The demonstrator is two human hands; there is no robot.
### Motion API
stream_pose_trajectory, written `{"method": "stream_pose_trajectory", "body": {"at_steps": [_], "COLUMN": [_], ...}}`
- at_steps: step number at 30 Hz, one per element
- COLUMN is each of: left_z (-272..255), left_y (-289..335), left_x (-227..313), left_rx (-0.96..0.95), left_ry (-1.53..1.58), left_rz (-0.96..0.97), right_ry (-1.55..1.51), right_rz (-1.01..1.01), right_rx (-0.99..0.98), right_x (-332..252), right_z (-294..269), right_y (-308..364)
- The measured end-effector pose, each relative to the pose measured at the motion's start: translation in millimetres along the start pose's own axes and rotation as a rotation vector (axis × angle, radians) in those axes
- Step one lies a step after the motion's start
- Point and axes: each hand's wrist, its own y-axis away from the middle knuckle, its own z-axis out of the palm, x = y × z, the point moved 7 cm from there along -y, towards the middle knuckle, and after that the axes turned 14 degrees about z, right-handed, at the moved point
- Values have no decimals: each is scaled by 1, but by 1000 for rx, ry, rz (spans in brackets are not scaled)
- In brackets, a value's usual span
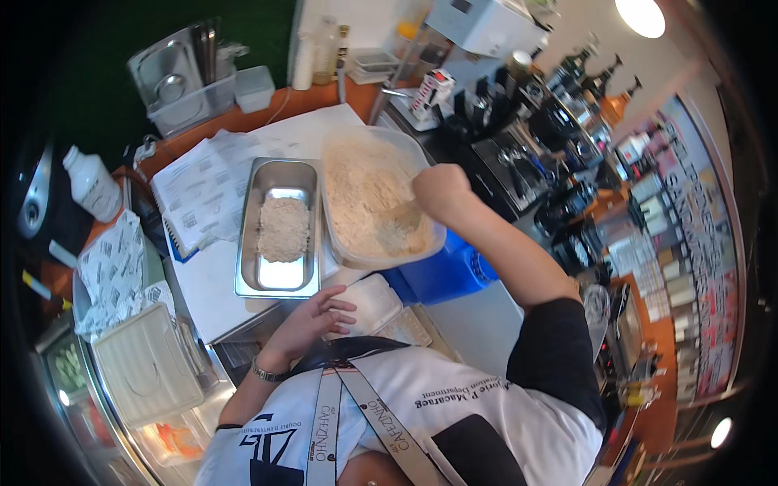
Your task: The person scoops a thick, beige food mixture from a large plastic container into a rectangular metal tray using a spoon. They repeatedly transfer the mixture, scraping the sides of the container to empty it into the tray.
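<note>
A large translucent plastic tub (336, 251) holds a pale beige, flour-like powder (361, 182). My right hand (442, 194) is closed in a fist over the tub's right side. Whatever it grips is mostly hidden; a dim, scoop-like shape shows in the powder below the knuckles. Left of the tub, and close against it, stands a rectangular steel pan (243, 271) with a heap of the same-looking powder (284, 229) in its middle. Just below the pan's near edge, my left hand (320, 318) is open with its fingers apart, holding nothing.
Papers and a notebook (190, 194) lie left of the pan. A blue container (442, 271) sits beneath the tub's right edge. A white lidded box (369, 304) is near my body. Lidded bins (150, 364) stand at lower left; coffee equipment (519, 162) fills the right counter.
</note>
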Motion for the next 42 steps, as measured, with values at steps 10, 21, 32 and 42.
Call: {"method": "stream_pose_trajectory", "body": {"at_steps": [10, 21, 32, 42], "left_z": [-4, 7, 22, 4], "left_y": [-43, -85, -93, -93], "left_x": [-1, -23, -19, -16], "left_rx": [185, 659, 886, 671], "left_ry": [-217, -340, -429, -157], "left_rz": [111, 419, 466, 392], "right_ry": [-189, -34, -442, -688], "right_rz": [-17, -267, -397, -315], "right_rx": [406, 550, 555, 373], "right_x": [4, -33, -52, -45], "right_z": [44, 76, 67, 80], "right_y": [-131, -221, -180, -168]}}
